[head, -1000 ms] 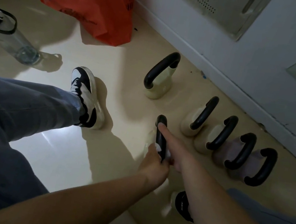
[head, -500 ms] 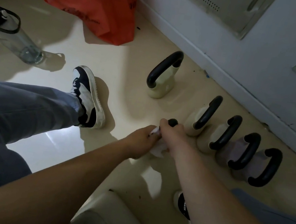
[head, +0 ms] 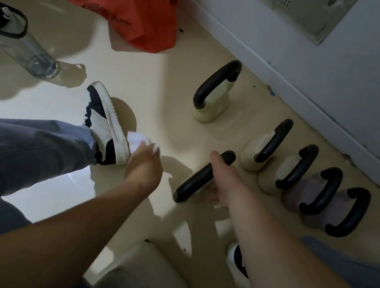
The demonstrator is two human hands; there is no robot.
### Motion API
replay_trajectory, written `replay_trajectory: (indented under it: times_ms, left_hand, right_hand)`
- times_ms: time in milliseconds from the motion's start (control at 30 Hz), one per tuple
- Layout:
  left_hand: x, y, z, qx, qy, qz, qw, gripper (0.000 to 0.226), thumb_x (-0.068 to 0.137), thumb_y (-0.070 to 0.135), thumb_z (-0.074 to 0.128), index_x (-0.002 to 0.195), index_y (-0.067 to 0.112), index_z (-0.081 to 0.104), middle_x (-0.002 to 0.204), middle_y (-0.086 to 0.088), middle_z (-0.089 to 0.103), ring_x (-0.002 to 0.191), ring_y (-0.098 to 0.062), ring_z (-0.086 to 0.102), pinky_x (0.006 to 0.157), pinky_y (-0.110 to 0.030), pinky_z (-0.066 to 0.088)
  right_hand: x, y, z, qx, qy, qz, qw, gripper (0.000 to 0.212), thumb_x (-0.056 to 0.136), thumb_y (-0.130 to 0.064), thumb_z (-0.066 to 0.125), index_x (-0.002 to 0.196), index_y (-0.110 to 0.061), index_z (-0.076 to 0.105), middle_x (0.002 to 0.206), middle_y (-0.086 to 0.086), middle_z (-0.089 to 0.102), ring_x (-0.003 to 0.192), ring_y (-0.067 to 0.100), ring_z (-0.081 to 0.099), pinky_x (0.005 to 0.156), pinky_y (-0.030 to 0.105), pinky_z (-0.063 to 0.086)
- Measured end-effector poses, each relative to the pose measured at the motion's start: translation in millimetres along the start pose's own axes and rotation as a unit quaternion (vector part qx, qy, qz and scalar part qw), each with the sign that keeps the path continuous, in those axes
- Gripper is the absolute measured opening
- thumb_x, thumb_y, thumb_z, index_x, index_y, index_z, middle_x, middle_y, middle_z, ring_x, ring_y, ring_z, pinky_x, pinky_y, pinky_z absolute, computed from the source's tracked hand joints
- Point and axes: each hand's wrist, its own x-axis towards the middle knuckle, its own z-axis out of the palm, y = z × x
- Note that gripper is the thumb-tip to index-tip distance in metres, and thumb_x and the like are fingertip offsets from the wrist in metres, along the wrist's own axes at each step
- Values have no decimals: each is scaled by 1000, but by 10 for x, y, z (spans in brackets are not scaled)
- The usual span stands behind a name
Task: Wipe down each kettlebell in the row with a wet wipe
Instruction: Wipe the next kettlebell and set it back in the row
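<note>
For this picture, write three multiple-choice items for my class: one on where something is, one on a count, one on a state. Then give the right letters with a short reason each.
1. Where is the wipe?
A. In the left hand
B. On the red bag
C. Draped over a handle

2. How many kettlebells stand on the floor untouched?
A. Two
B. Five
C. Eight

3. What is the right hand doing?
A. Resting flat on the floor
B. Gripping a kettlebell's handle
C. Holding the bottle

Answers:
1 A: the left hand holds the white wipe near the shoe.
2 B: one larger kettlebell stands apart, four smaller ones form the row by the wall.
3 B: the right hand is closed on the black handle.
</note>
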Motion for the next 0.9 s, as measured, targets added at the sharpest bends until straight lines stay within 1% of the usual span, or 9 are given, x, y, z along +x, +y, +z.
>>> replay_trajectory:
  times_ms: [67,133,200,300,467,567,633,800,900]
  left_hand:
    - [-168,42,95,-22,-75,28,997,48,110,36,26,137,6,52,142,-19,51,130,-30,48,109,-38,36]
    - [-405,19,286,-42,-164,-22,985,58,108,48,21,123,11,64,114,-16,67,100,-26,62,94,-37,47]
    - [-606,30,461,-87,-146,-85,982,62,106,52,18,114,14,66,96,-10,67,83,-20,62,76,-33,50]
    - [-750,232,538,-99,-99,-60,988,56,108,46,16,101,17,65,88,-5,65,78,-16,61,63,-29,44]
    - [-673,48,502,-58,-147,75,985,57,105,55,11,115,32,62,99,4,68,90,-13,63,76,-32,48]
    - [-652,-154,507,-133,-158,-23,978,56,106,55,16,127,31,62,110,-3,67,101,-18,60,89,-33,45]
    - [-674,13,525,-152,-145,-58,976,55,108,49,17,121,28,65,104,-4,67,95,-19,61,82,-33,46]
    - [-655,219,503,-118,-145,72,980,55,106,53,14,112,30,64,102,4,68,97,-15,63,89,-38,51]
    - [-620,-107,531,-146,-171,15,974,54,104,58,16,127,39,61,110,4,68,104,-15,62,90,-35,47]
  right_hand:
    - [1,3,33,3,20,-15,1000,62,86,-64,56,126,-16,54,120,9,63,105,34,64,78,52,63]
    - [38,13,43,2,34,-25,999,68,81,-67,56,125,-15,56,120,11,65,104,34,66,83,56,62]
    - [33,9,45,6,29,-30,999,66,84,-66,56,124,-14,56,117,11,66,103,35,67,78,56,63]
    - [31,1,39,9,26,-33,999,65,85,-66,55,123,-14,56,116,11,67,102,35,68,78,56,63]
    - [0,1,50,-6,23,-40,999,66,87,-68,52,123,-13,57,115,11,69,102,35,69,80,56,63]
    - [9,7,44,-14,27,-37,999,72,88,-71,50,130,-13,53,120,9,65,105,33,66,86,54,61]
    - [3,5,45,-17,31,-45,998,72,88,-72,49,129,-13,53,120,9,65,104,32,66,89,52,60]
    - [-52,0,33,-69,34,-65,995,89,78,-81,41,134,-13,56,122,7,67,109,28,63,103,51,51]
    - [-60,13,19,-62,36,-68,995,104,69,-87,42,141,-13,51,129,7,63,115,30,62,105,52,50]
